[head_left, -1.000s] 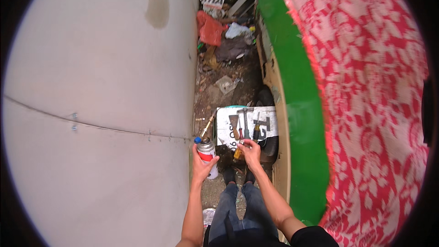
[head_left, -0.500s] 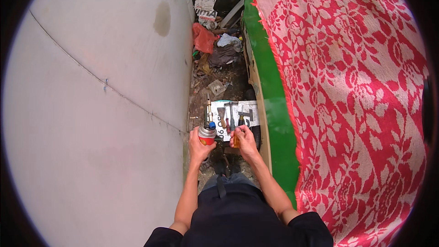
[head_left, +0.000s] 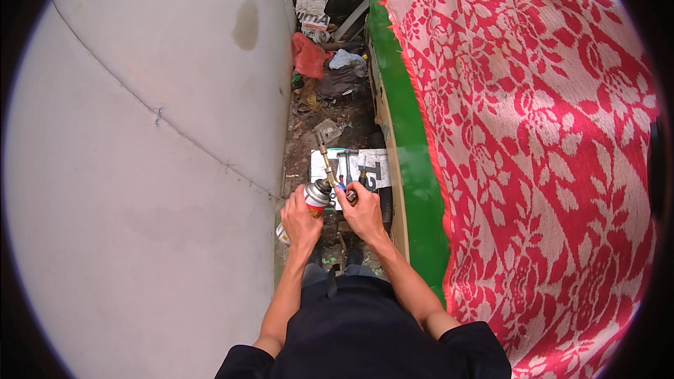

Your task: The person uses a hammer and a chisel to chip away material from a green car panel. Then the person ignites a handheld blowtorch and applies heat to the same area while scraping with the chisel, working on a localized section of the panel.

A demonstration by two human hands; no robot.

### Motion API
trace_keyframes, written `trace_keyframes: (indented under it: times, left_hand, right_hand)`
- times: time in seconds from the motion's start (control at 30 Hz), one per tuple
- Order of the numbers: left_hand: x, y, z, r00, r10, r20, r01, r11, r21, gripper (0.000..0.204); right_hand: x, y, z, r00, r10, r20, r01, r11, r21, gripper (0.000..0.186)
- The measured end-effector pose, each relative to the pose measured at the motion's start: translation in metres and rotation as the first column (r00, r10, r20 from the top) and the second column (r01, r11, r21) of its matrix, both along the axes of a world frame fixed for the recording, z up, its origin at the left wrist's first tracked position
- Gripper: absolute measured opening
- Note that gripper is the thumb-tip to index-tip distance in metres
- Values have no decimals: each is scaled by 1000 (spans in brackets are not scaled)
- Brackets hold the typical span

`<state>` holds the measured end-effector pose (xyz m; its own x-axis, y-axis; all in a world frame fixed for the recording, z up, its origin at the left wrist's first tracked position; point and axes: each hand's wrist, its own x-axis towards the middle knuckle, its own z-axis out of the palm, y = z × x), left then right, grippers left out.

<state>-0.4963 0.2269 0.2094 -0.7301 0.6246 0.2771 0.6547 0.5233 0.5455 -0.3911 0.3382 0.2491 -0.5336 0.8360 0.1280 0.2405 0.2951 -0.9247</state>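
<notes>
My left hand point(head_left: 302, 221) is wrapped around the canister of a gas torch point(head_left: 317, 195), a silver, white and red can with a brass burner tube. The torch leans, its nozzle pointing up and away. My right hand point(head_left: 363, 212) is closed at the torch's blue knob point(head_left: 340, 187), thumb and fingertips against it. A small dark, metallic-looking end point(head_left: 352, 196) shows among its curled fingers; the rest of that thing is hidden. Beyond my hands, a hammer point(head_left: 348, 161) and other hand tools lie on a white printed sheet point(head_left: 381, 161), partly covered by my fingers.
A pale wall point(head_left: 161, 189) rises along the left. On the right runs a green edge point(head_left: 421, 203) with a red and white floral cloth point(head_left: 540, 168) over it. Up the narrow gap lie a red plastic bag point(head_left: 307, 56), rags point(head_left: 340, 83) and torn printed sheets point(head_left: 312, 7).
The torch has tilted and its canister now shows more. My right hand has moved left to the blue knob; the orange thing it held is now mostly hidden.
</notes>
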Motion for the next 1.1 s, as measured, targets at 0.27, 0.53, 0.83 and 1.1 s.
trace_keyframes:
  times: [0.27,0.53,0.83,1.1]
  left_hand:
    - [-14,-8,13,996,-84,-42,83,996,-25,69]
    - [-24,-23,8,996,-83,-37,79,993,-92,73]
    - [-33,-26,15,993,-102,-50,98,992,-80,76]
    - [-32,-24,17,984,-136,-113,122,985,-124,75]
  right_hand:
    - [-2,-12,-7,999,-19,30,20,999,-34,31]
    - [-20,-33,-12,997,-74,-35,72,995,-68,33]
    - [-20,-26,-16,996,27,79,-56,915,399,20]
    - [-33,-23,-34,995,-72,66,83,980,-182,34]
